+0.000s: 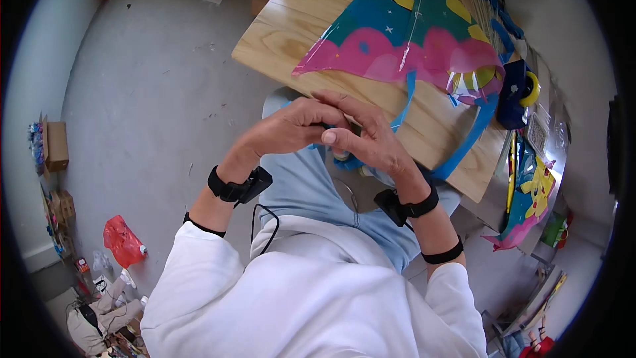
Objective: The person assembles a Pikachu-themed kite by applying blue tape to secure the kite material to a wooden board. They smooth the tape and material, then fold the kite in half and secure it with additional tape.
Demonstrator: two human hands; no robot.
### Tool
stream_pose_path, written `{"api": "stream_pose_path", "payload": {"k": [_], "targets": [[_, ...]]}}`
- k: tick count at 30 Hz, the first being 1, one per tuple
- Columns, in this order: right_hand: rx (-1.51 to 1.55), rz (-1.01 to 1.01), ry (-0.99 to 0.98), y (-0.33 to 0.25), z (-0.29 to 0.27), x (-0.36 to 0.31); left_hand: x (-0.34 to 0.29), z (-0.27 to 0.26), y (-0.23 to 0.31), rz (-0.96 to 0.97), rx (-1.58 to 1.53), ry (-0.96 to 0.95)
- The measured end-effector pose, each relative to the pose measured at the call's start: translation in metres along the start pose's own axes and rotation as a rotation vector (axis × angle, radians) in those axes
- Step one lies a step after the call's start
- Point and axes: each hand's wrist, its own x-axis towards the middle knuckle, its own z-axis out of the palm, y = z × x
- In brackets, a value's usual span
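Note:
Above my lap, my left hand (297, 124) and my right hand (372, 134) meet, with their fingers overlapping. The left fingers are curled in around something dark and small that is mostly hidden. My right thumb and fingers close in over the left fingertips; what they grip cannot be made out. Just below the hands, part of a blue band (348, 164) and a small pale piece show. A blue ribbon (406, 103) hangs over the table edge by my right hand, coming from a kite-like printed plastic sheet (377, 43) in teal, pink and yellow.
The sheet lies on a pale wooden table (291, 33). A dark blue tape dispenser (511, 103) with a yellow ring stands at its right. Another printed sheet (533, 192) lies further right. A red bag (124, 242) and cardboard boxes (56, 146) are on the floor at left.

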Motion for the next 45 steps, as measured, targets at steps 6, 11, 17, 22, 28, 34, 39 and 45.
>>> {"api": "stream_pose_path", "payload": {"k": [6,11,17,22,28,34,39,45], "targets": [[0.410,0.413,0.070,0.000,0.000,-0.037,-0.011,-0.011,0.012,-0.070,-0.219,0.307],[0.542,0.423,0.256,-0.001,-0.019,-0.054,-0.018,-0.008,-0.022,-0.324,0.045,0.388],[0.613,0.481,0.299,-0.005,-0.018,-0.061,-0.018,0.019,-0.047,-0.119,0.267,0.411],[0.746,0.580,0.143,-0.003,-0.004,-0.060,-0.001,0.040,-0.025,0.003,-0.351,0.304],[0.614,0.652,0.144,-0.005,0.009,-0.055,0.008,0.047,-0.019,0.107,-0.525,0.290],[0.538,0.659,-0.013,-0.005,0.012,-0.057,0.017,0.046,-0.028,0.021,-0.713,0.513],[0.527,0.656,-0.139,0.001,0.007,-0.074,0.008,0.022,-0.043,-0.047,-0.783,0.607],[0.517,0.641,-0.244,0.001,0.010,-0.072,0.006,0.022,-0.043,-0.163,-0.797,0.669]]}}
